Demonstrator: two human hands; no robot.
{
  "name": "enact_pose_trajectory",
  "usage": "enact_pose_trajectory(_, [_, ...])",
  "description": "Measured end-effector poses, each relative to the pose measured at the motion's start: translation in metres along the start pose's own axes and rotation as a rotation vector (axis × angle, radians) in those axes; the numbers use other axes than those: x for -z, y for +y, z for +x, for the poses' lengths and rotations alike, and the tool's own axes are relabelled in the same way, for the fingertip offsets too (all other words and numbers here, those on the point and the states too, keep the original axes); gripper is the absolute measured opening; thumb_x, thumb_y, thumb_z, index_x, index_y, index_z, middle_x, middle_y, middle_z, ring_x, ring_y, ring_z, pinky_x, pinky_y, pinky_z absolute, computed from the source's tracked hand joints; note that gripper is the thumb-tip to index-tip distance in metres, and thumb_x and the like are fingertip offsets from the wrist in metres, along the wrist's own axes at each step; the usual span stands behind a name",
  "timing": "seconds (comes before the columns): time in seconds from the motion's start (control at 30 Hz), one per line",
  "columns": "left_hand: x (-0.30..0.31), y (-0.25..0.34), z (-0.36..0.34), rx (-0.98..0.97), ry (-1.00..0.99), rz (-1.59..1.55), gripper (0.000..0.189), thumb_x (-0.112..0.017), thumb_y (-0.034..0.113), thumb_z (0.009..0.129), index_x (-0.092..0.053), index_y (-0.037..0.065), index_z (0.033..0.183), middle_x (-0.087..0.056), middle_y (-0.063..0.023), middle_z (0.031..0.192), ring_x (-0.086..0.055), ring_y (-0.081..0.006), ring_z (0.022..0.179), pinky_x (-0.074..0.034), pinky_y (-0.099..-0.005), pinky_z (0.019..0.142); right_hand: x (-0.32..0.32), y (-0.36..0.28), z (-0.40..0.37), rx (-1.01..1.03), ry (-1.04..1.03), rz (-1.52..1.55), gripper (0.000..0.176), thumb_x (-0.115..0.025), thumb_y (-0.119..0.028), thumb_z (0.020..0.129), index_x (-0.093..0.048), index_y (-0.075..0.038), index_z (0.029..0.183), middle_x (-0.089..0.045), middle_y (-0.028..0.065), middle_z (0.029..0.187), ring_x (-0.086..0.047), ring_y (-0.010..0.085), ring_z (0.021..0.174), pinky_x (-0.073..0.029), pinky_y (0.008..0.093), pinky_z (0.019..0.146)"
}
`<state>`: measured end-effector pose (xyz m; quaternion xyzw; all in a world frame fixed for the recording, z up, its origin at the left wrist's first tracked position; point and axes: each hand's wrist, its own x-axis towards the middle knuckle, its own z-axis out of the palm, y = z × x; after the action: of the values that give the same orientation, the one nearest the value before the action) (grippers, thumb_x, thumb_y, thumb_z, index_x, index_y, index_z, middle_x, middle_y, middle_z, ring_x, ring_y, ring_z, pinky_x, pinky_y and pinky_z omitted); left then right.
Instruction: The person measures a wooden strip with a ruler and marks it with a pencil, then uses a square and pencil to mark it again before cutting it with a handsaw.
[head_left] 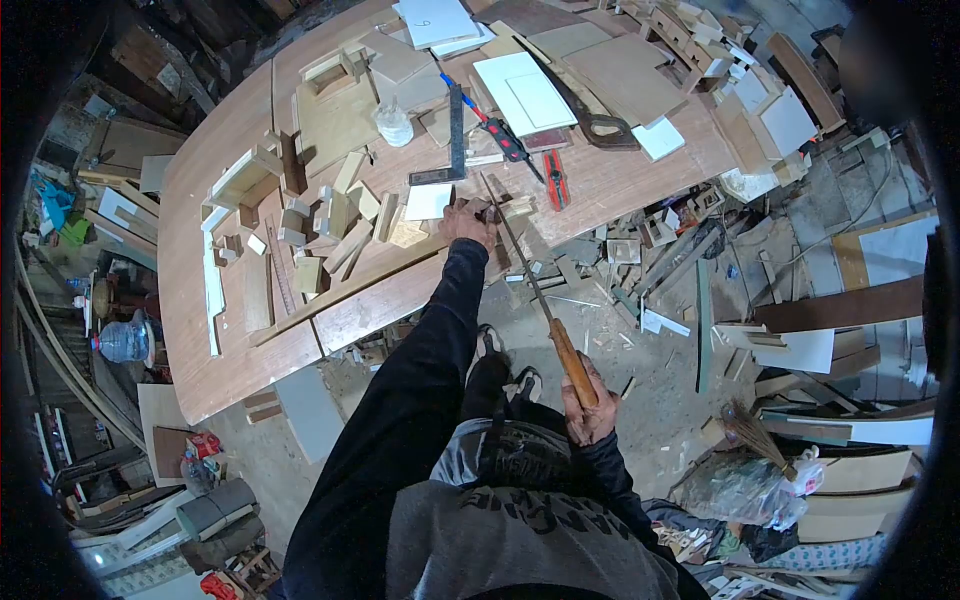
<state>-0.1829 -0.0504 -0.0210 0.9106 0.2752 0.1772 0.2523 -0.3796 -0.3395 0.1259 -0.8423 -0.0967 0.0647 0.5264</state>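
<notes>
My left hand (468, 222) presses down at the table's front edge, its fingers closed round the end part of a long wooden strip (375, 275). In my right hand (590, 408) is the wooden handle of a hand saw (538, 292), low in front of my body. The saw's thin blade slants up and left, its far end beside my left fingers and over the strip's end. A black metal square (457, 150) and a white piece (429, 202) lie just beyond my left hand. Right of the blade are a red tool (555, 180) and a red and black tool (508, 140).
Small wood blocks (310, 273) and box-like wooden parts (245, 185) lie on the table (190, 340). A second saw (605, 131), a clear plastic cup (393, 124) and white boards (525, 92) are farther back. Offcuts (625, 251) litter the floor; a plastic bag (745, 490) stands at right.
</notes>
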Motion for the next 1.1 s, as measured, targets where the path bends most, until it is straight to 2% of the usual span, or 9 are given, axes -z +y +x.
enact_pose_trajectory(0.03, [0.006, 0.002, 0.002, 0.025, -0.096, 0.027, 0.028, -0.067, 0.023, 0.062, -0.067, 0.024, 0.09, -0.058, -0.0055, 0.108, -0.049, -0.0297, 0.104, -0.041, -0.043, 0.083, -0.004, 0.009, 0.001, -0.002, 0.001, 0.0, 0.045, -0.061, -0.014, 0.085, -0.05, 0.0, 0.126, -0.066, 0.0097, 0.082, -0.061, 0.0135, 0.061, -0.05, 0.0263, 0.057])
enact_pose_trajectory(0.1, [0.008, 0.003, 0.001, 0.05, -0.193, 0.055, 0.029, -0.067, 0.022, 0.062, -0.066, 0.025, 0.09, -0.057, -0.005, 0.108, -0.048, -0.0295, 0.104, -0.042, -0.0428, 0.082, -0.015, 0.032, 0.006, 0.327, 0.123, -0.125, 0.046, -0.055, -0.009, 0.088, -0.044, 0.001, 0.132, -0.062, 0.0065, 0.077, -0.054, 0.0107, 0.053, -0.043, 0.0232, 0.049])
enact_pose_trajectory(0.3, [-0.017, -0.016, 0.003, -0.11, -0.019, 0.119, 0.03, -0.069, 0.021, 0.059, -0.065, 0.025, 0.088, -0.057, -0.0034, 0.108, -0.048, -0.0288, 0.101, -0.042, -0.0433, 0.082, -0.004, 0.014, -0.002, 0.004, -0.03, 0.044, 0.045, -0.057, -0.008, 0.085, -0.047, 0.001, 0.128, -0.064, 0.0115, 0.096, -0.052, 0.0108, 0.052, -0.041, 0.0219, 0.049])
enact_pose_trajectory(0.43, [-0.014, -0.016, 0.003, -0.094, -0.044, 0.059, 0.027, -0.069, 0.021, 0.059, -0.064, 0.025, 0.085, -0.057, -0.0031, 0.108, -0.048, -0.0284, 0.102, -0.041, -0.0436, 0.083, -0.008, 0.011, 0.01, 0.164, 0.039, 0.043, 0.045, -0.061, -0.01, 0.082, -0.05, 0.0, 0.124, -0.065, 0.0115, 0.103, -0.058, 0.013, 0.059, -0.045, 0.0239, 0.053])
enact_pose_trajectory(0.5, [-0.019, -0.019, 0.005, -0.121, -0.024, 0.064, 0.026, -0.07, 0.021, 0.06, -0.064, 0.025, 0.085, -0.057, -0.003, 0.109, -0.048, -0.0283, 0.103, -0.04, -0.0436, 0.084, -0.004, 0.015, 0.004, 0.049, 0.033, -0.052, 0.04, -0.062, -0.01, 0.081, -0.054, 0.001, 0.12, -0.065, 0.0168, 0.103, -0.067, 0.0221, 0.086, -0.051, 0.0285, 0.075])
enact_pose_trajectory(0.6, [-0.017, -0.017, 0.004, -0.021, -0.099, 0.017, 0.025, -0.071, 0.021, 0.062, -0.064, 0.025, 0.085, -0.057, -0.0032, 0.111, -0.048, -0.0285, 0.105, -0.039, -0.0439, 0.087, 0.001, 0.013, -0.003, 0.042, 0.044, -0.026, 0.039, -0.06, -0.008, 0.081, -0.054, 0.001, 0.119, -0.066, 0.0168, 0.1, -0.068, 0.0223, 0.082, -0.052, 0.028, 0.072])
enact_pose_trajectory(0.7, [-0.039, -0.033, 0.01, -0.154, -0.016, 0.127, 0.024, -0.071, 0.021, 0.063, -0.064, 0.025, 0.085, -0.057, -0.004, 0.114, -0.047, -0.0285, 0.107, -0.038, -0.0435, 0.089, -0.009, 0.024, 0.011, 0.146, 0.084, -0.091, 0.041, -0.062, -0.007, 0.079, -0.055, -0.002, 0.119, -0.067, 0.0136, 0.095, -0.067, 0.0208, 0.07, -0.051, 0.0276, 0.061])
enact_pose_trajectory(0.87, [0.002, 0.0, 0.003, 0.103, -0.196, 0.088, 0.03, -0.07, 0.023, 0.063, -0.062, 0.027, 0.092, -0.055, -0.0052, 0.118, -0.044, -0.0288, 0.109, -0.037, -0.0453, 0.089, -0.007, 0.018, 0.009, 0.109, 0.046, -0.054, 0.041, -0.062, -0.01, 0.08, -0.055, -0.003, 0.12, -0.066, 0.0172, 0.092, -0.068, 0.0238, 0.073, -0.052, 0.0306, 0.065])
enact_pose_trajectory(1.1, [-0.022, -0.022, 0.013, 0.025, -0.213, 0.12, 0.036, -0.071, 0.027, 0.06, -0.062, 0.028, 0.095, -0.054, -0.0038, 0.118, -0.045, -0.0282, 0.107, -0.037, -0.0461, 0.088, -0.013, 0.012, 0.025, 0.074, 0.057, -0.036, 0.039, -0.061, -0.012, 0.082, -0.055, -0.002, 0.119, -0.067, 0.0167, 0.089, -0.069, 0.0242, 0.073, -0.053, 0.031, 0.064])
